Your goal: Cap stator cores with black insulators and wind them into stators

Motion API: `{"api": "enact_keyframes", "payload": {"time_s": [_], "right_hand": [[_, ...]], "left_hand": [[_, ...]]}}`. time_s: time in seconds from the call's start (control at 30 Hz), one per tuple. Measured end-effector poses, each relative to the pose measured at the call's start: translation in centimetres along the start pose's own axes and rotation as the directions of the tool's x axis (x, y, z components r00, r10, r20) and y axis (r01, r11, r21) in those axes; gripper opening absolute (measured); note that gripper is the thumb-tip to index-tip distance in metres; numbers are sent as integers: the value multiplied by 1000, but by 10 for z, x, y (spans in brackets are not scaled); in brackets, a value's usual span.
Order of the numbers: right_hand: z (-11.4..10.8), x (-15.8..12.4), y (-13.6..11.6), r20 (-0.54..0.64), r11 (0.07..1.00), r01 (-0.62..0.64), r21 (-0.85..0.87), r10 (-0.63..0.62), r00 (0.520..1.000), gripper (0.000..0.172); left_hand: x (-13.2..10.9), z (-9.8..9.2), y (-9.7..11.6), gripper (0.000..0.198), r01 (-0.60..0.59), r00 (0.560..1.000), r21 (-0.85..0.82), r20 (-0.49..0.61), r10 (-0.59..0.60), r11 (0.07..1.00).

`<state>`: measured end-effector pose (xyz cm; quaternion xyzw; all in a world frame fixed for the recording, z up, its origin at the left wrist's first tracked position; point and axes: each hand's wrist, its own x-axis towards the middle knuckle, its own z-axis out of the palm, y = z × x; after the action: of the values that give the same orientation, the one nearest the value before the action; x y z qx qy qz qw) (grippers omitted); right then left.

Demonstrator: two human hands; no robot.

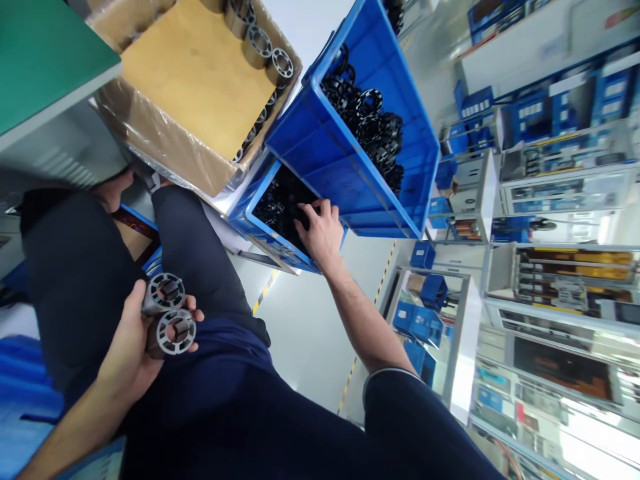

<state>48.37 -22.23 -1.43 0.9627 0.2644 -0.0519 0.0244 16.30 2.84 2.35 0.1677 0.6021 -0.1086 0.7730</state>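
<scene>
My left hand (131,347) is closed around two grey ring-ended cylindrical parts (169,313), held above my lap. My right hand (321,230) reaches forward into the lower blue crate (260,230), its fingers curled down on the black parts (283,203) inside; what the fingers grip cannot be made out. An upper blue crate (350,167) full of black ring-shaped parts (367,120) sits stacked above the lower one. Left of the crates, a plastic-lined cardboard box (165,140) holds a cardboard sheet and a row of grey cylindrical parts (260,47).
A green-topped table edge (45,60) juts in at the upper left. My legs in dark trousers (200,267) fill the lower middle. Shelving racks (560,220) with blue bins stand to the right. A pale floor with a yellow-black line (265,290) lies below.
</scene>
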Motion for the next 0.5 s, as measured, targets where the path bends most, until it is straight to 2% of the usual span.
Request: {"api": "enact_keyframes", "payload": {"time_s": [0.2, 0.27, 0.4, 0.5], "right_hand": [[20, -3, 10, -39, 1000, -21, -7, 21, 999, 36], [22, -3, 18, -31, 1000, 8, 26, -7, 1000, 35], [24, -3, 26, -35, 992, 73, 103, -69, 997, 50], [20, -7, 22, -76, 973, 135, 186, -123, 990, 44]], "left_hand": [[-4, -3, -1, 54, -141, 989, 8, 40, 140, 990], [-4, -4, -2, 55, -151, 988, 1, 40, 151, 989], [-5, -7, -3, 56, -136, 990, 3, 25, 136, 991], [-5, -13, -4, 56, -124, 992, 1, 36, 124, 992]]}}
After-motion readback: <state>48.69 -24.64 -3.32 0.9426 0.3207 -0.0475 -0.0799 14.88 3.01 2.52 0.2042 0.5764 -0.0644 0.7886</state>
